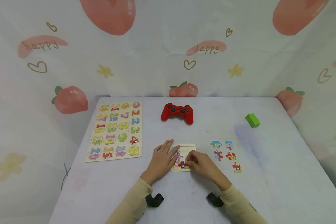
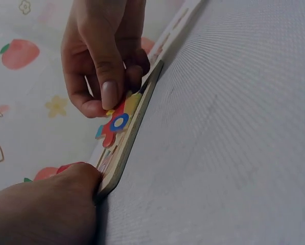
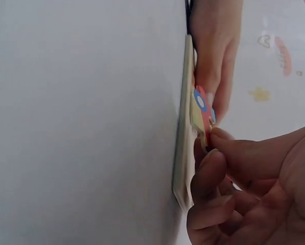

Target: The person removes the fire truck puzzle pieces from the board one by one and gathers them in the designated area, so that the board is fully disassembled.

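A small wooden jigsaw board (image 1: 190,145) lies flat in front of me. Some coloured pieces sit in its left part. My left hand (image 1: 161,160) rests over the board's left side with its fingers spread and straight, hiding part of the picture. In the left wrist view, its thumb lies along the board's near edge. Between thumb and fingertips, my right hand (image 1: 203,165) pinches a red and yellow jigsaw piece (image 2: 119,121) with a blue wheel. The piece is tilted close over the board's near side, as the right wrist view also shows.
Several loose jigsaw pieces (image 1: 231,156) lie to the right of the board. A red game controller (image 1: 177,112) is behind it, and a green block (image 1: 253,120) sits at the back right. On the left lies a wooden number puzzle (image 1: 116,130).
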Demonstrator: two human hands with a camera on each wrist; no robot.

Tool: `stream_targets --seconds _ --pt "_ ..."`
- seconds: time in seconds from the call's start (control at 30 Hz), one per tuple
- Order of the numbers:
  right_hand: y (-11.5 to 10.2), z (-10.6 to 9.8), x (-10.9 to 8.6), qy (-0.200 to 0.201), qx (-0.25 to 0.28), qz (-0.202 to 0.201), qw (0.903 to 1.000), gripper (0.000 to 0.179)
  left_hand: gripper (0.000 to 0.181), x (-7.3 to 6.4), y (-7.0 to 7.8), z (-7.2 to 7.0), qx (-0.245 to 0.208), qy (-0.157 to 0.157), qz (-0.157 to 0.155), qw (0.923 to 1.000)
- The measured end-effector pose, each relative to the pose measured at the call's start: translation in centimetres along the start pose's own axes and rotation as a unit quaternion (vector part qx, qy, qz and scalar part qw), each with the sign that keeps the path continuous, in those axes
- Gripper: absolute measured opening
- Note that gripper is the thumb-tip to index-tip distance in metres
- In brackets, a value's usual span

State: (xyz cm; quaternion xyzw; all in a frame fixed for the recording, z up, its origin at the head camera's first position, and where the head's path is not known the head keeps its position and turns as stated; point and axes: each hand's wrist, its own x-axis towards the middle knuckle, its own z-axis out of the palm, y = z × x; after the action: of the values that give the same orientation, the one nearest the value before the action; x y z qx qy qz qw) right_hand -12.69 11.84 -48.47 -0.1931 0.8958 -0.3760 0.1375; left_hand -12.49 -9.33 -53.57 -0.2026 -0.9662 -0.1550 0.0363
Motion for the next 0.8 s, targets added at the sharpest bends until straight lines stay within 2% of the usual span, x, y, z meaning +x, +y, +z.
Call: stream_targets --seconds 0.17,0.33,0.6,0.8 --pt "0.5 -1.2 -0.3 0.007 0.020 0.033 0.9992 0.009 0.050 0.1 0.0 -0.1 -0.013 0.022 -0.003 0.9997" --pt "2.1 -3.0 -1.3 0.017 0.021 0.058 0.9979 0.008 0.054 0.1 0.0 -0.2 -0.017 0.027 -0.005 0.9995" --pt "5.1 -7.5 -4.1 0.021 0.001 0.069 0.9974 0.005 0.056 0.1 -0.3 0.0 -0.025 0.031 0.000 0.9992" --pt "6.5 -9.7 -5.5 -0.010 0.011 0.057 0.9983 0.006 0.057 0.0 -0.7 -0.3 -0.049 0.019 0.005 0.9986"
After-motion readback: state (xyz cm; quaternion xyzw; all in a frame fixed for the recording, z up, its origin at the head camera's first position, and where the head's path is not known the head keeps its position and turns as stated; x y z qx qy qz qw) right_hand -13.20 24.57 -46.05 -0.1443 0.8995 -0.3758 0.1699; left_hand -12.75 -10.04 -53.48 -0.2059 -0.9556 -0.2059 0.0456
